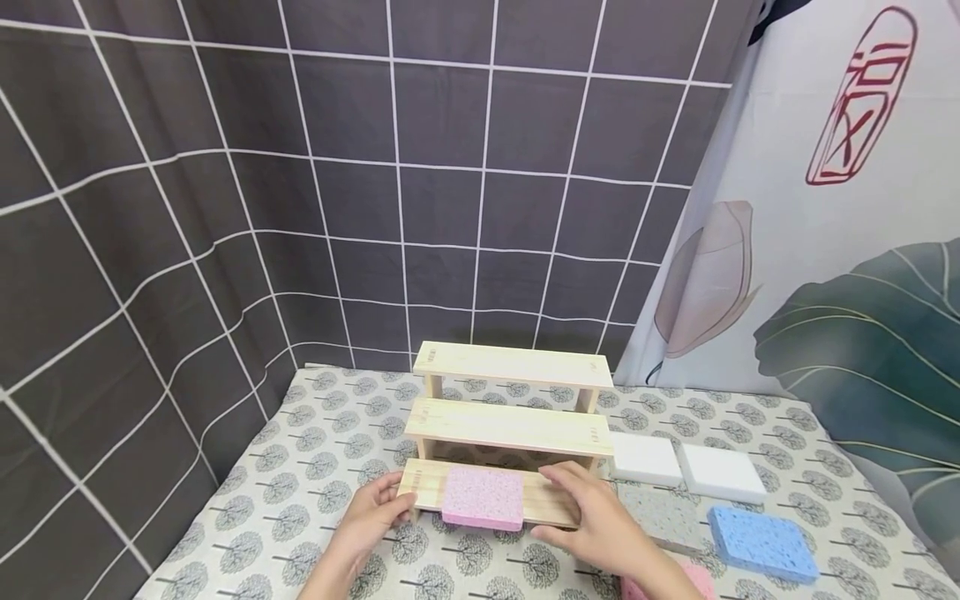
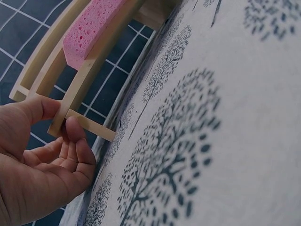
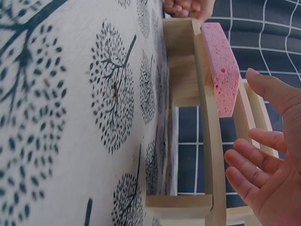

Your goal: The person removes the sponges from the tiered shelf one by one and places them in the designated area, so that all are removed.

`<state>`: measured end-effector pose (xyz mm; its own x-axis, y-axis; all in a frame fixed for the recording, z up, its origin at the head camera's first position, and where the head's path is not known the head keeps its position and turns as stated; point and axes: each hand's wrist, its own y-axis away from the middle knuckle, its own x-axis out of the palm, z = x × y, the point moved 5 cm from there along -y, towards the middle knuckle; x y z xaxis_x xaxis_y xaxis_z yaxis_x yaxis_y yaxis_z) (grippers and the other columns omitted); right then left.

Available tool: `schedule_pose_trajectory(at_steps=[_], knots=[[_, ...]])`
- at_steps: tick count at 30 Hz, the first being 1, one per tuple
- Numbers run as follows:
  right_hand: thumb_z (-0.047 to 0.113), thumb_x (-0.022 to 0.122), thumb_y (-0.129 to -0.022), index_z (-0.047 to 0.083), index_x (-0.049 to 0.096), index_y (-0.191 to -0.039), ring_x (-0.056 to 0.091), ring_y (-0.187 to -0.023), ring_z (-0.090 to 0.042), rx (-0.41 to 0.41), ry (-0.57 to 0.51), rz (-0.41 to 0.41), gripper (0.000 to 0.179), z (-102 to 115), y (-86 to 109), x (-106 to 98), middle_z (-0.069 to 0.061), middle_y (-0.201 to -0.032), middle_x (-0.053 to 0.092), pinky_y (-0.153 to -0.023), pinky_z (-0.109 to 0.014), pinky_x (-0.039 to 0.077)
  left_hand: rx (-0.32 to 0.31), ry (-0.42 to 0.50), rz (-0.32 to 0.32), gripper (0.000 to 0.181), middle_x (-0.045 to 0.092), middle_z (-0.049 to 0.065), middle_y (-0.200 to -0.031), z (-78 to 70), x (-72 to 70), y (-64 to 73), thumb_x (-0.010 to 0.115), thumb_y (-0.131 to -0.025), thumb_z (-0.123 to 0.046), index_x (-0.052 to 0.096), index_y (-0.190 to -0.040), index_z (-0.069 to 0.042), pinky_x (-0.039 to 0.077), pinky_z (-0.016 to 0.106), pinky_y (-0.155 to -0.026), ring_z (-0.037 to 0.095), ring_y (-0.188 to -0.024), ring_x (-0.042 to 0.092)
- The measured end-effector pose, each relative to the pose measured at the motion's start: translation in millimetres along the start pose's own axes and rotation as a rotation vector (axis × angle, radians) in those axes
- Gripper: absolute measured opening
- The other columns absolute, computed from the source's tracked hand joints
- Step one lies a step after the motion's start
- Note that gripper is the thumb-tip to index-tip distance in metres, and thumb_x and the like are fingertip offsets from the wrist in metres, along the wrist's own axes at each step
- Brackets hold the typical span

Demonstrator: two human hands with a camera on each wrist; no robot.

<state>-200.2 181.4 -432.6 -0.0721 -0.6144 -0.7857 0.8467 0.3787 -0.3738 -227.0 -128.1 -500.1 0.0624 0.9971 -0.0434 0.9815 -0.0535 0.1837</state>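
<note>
A three-step wooden shelf rack (image 1: 510, 427) stands on the patterned cloth. On its lowest board lies a pink sponge (image 1: 483, 497), its front edge jutting slightly past the board. My left hand (image 1: 367, 521) pinches the left end of that board; in the left wrist view the thumb is on one face and curled fingers (image 2: 77, 153) are on the other, beside the leg. To the right of the sponge, my right hand (image 1: 600, 521) hovers by the board's right part, fingers spread and holding nothing. The right wrist view shows a gap between its fingers and the sponge (image 3: 223, 70).
Right of the rack lie two white sponges (image 1: 645, 458) (image 1: 722, 472), a grey sponge (image 1: 660, 518) and a blue sponge (image 1: 762, 543). Another pink sponge (image 1: 699, 579) is partly hidden by my right forearm. A dark gridded curtain (image 1: 442, 200) hangs behind.
</note>
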Motion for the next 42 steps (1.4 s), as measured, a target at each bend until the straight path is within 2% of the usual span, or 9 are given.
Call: schedule_pose_trajectory(at_steps=[5, 16, 26, 38, 42], knots=[[0.035, 0.091, -0.072, 0.009, 0.063, -0.132, 0.062, -0.115, -0.024, -0.010, -0.020, 0.013, 0.072, 4.1, -4.8, 5.1, 0.003, -0.127, 0.063, -0.095, -0.057, 0.051, 0.002, 0.001, 0.001, 0.058, 0.066, 0.009, -0.094, 0.2, -0.3, 0.0, 0.065, -0.094, -0.003, 0.039, -0.141, 0.020, 0.054, 0.023, -0.067, 0.017, -0.077, 0.061], [0.044, 0.091, -0.070, 0.002, 0.061, -0.134, 0.060, -0.119, -0.024, -0.002, -0.017, 0.069, 0.082, 16.5, -18.6, 21.7, -0.003, -0.127, 0.062, -0.101, -0.051, 0.050, 0.011, -0.014, 0.001, 0.059, 0.068, 0.008, -0.092, -1.7, 1.8, -0.6, 0.067, -0.092, -0.003, 0.041, -0.140, 0.020, 0.054, 0.023, -0.067, 0.016, -0.076, 0.061], [0.048, 0.089, -0.072, 0.003, 0.060, -0.135, 0.060, -0.118, -0.026, -0.017, 0.021, 0.127, 0.083, 31.7, -32.0, 37.0, -0.002, -0.130, 0.061, -0.099, -0.051, 0.051, 0.009, -0.014, 0.002, 0.058, 0.067, 0.009, -0.091, -1.5, 2.1, -1.4, 0.066, -0.092, -0.002, 0.041, -0.140, 0.020, 0.054, 0.023, -0.067, 0.016, -0.076, 0.061], [0.048, 0.087, -0.073, -0.001, 0.060, -0.134, 0.059, -0.120, -0.032, -0.009, 0.079, 0.122, 0.083, 33.8, -37.9, 47.7, -0.011, -0.129, 0.063, -0.101, -0.053, 0.049, 0.002, -0.011, -0.004, 0.058, 0.068, 0.008, -0.092, 0.3, -0.4, -2.2, 0.066, -0.093, -0.003, 0.041, -0.140, 0.019, 0.054, 0.023, -0.067, 0.016, -0.076, 0.061], [0.047, 0.088, -0.073, -0.002, 0.060, -0.133, 0.059, -0.118, -0.030, -0.008, 0.078, 0.126, 0.082, 34.1, -37.0, 47.4, -0.010, -0.127, 0.063, -0.100, -0.051, 0.050, 0.010, -0.009, 0.003, 0.059, 0.068, 0.008, -0.092, -0.9, -0.6, -1.1, 0.066, -0.093, -0.003, 0.040, -0.140, 0.020, 0.054, 0.023, -0.067, 0.016, -0.077, 0.061]])
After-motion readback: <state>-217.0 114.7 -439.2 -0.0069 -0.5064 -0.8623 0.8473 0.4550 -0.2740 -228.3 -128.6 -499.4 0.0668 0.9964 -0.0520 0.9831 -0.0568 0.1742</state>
